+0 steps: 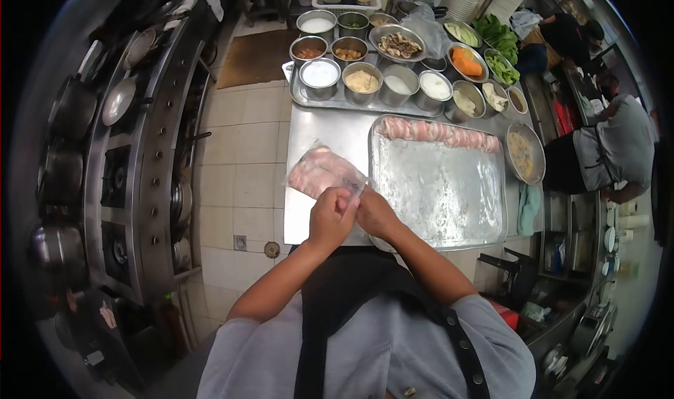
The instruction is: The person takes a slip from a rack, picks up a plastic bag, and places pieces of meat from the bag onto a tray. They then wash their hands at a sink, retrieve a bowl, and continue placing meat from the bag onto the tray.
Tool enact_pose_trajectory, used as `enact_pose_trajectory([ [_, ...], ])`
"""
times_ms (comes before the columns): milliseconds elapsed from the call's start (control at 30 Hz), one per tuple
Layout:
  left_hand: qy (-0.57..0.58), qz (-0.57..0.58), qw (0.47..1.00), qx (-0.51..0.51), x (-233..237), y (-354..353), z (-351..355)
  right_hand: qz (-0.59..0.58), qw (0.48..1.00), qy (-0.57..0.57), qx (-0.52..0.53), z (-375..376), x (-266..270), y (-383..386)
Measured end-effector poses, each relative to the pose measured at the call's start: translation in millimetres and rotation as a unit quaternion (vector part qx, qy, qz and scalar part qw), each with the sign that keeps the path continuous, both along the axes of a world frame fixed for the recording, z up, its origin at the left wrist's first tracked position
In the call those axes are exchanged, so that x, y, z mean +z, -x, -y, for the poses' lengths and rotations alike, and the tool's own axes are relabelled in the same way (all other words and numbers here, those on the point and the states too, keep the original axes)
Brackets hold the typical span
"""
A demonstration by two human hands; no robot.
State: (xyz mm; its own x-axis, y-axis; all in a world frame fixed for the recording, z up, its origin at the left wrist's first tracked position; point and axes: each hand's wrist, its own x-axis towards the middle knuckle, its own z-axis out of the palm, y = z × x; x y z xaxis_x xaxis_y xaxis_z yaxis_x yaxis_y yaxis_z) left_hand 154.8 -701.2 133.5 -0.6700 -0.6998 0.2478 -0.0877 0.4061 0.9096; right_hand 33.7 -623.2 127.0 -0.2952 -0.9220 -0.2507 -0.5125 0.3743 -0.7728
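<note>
A clear plastic bag [319,172] of pale pink meat lies on the steel table, left of the large tray. At the bag's near right end, my left hand [331,220] is closed, thumb and fingers pinching the plastic. Close beside it, my right hand [377,214] is closed on the same edge of the bag, its fingertips partly hidden. To the right of my hands is a shallow metal tray [439,188], with a row of pink-and-white rolls [439,134] along its far edge.
Behind the tray stand several metal containers, including white powder [320,74], yellowish crumbs [362,81] and sliced mushrooms [399,44]. A bowl of yellowish mixture [521,153] and a green cloth [529,209] sit at the right. A stove [140,181] runs along the left; another person [611,143] stands at right.
</note>
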Motion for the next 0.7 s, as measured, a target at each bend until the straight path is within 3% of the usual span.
enact_pose_trajectory([
  [67,0.028,0.052,0.998,0.03,4,-13,-1,-0.161,0.939,0.271,-0.134,-19,-14,3],
  [133,0.064,0.079,0.994,0.042,6,-14,-5,-0.23,0.923,0.241,-0.19,-19,11,15],
  [233,0.058,0.162,0.984,0.049,-9,-10,-9,-0.252,0.927,0.223,-0.167,-5,14,35],
  [300,0.095,0.182,0.974,0.097,-25,-5,-6,-0.202,0.967,0.135,-0.076,4,1,50],
  [333,0.099,0.181,0.973,0.101,-25,-5,-3,-0.201,0.967,0.141,-0.074,6,-3,55],
  [400,-0.046,0.119,0.981,0.148,-23,-8,13,-0.224,0.961,0.157,-0.042,10,-6,64],
  [467,-0.038,0.07,0.984,0.159,-14,-11,30,-0.215,0.96,0.177,-0.04,15,12,64],
  [533,-0.105,0.012,0.982,0.158,36,-12,34,-0.208,0.957,0.197,-0.038,20,36,61],
  [700,-0.083,0.02,0.982,0.167,96,-20,62,-0.194,0.944,0.266,-0.037,37,89,54],
])
